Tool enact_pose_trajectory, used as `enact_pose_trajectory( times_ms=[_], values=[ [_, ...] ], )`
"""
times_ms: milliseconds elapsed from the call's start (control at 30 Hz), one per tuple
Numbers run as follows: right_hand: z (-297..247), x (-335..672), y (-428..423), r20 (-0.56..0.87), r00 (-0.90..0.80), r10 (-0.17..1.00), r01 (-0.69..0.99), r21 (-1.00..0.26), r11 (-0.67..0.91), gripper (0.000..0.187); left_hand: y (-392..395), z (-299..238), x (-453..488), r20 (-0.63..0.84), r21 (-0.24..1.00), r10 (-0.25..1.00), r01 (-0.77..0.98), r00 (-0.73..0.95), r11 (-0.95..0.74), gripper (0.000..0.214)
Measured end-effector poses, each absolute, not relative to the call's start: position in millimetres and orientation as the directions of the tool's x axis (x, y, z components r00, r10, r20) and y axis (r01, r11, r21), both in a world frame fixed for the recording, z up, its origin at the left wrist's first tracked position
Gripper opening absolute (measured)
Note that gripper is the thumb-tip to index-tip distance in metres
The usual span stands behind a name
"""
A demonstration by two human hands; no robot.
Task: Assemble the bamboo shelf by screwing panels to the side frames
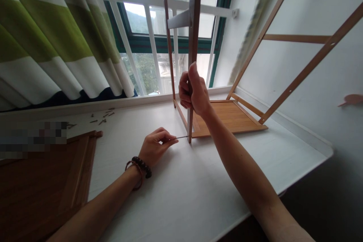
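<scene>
Watching from my end, my right hand [195,90] has its grip wrapped snugly round the upright wooden post [195,11] mid-scene, while my left hand [154,145] pinches a thin rod [182,137], tip at the post's foot, pointing in from the left. A wooden panel [227,117] lies just right of that on the white table [164,193], with little screw-like bits [102,121] scattered far left and a darker panel [53,185] near left.
</scene>
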State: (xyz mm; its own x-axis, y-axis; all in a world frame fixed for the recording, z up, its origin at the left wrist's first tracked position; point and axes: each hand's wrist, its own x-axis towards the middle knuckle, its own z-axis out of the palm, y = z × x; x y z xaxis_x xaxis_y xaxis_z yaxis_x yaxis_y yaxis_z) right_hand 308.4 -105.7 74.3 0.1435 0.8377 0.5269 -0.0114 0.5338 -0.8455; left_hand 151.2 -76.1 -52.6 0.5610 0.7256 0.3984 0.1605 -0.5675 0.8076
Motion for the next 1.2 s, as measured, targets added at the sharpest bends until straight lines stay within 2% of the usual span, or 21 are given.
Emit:
enact_pose_trajectory(
  times_ms=[67, 267, 500, 633, 833, 1033, 1200],
  values=[
    [74, 306, -106, 0.525, 0.14, 0.84, -0.027, -0.846, 0.533, 0.047, -77, -52, 152, 0.38, 0.822, 0.727, 0.152, 0.571, -0.549, 0.02],
    [73, 304, -106, 0.52, 0.15, 0.841, -0.023, -0.848, 0.529, 0.046, -79, -47, 153, 0.205, 0.919, 0.766, 0.148, 0.609, -0.364, 0.025],
    [74, 310, -107, 0.499, 0.226, 0.837, 0.087, -0.866, 0.493, 0.048, -78, -43, 152, 0.109, 0.95, 0.816, 0.182, 0.567, -0.254, 0.03],
    [75, 311, -107, 0.517, 0.246, 0.82, 0.075, -0.854, 0.515, 0.045, -74, -48, 152, 0.02, 0.963, 0.827, 0.211, 0.561, -0.167, 0.035],
    [77, 306, -110, 0.542, 0.228, 0.809, 0.001, -0.831, 0.557, 0.046, -76, -49, 155, 0.039, 0.989, 0.821, 0.094, 0.569, -0.112, 0.045],
    [77, 305, -111, 0.513, 0.245, 0.823, 0.091, -0.857, 0.507, 0.047, -80, -50, 156, 0.068, 0.983, 0.83, 0.106, 0.554, -0.151, 0.035],
    [77, 306, -111, 0.525, 0.236, 0.817, 0.116, -0.85, 0.513, 0.05, -83, -49, 155, 0.022, 0.994, 0.801, 0.076, 0.599, -0.083, 0.039]
  ],
)
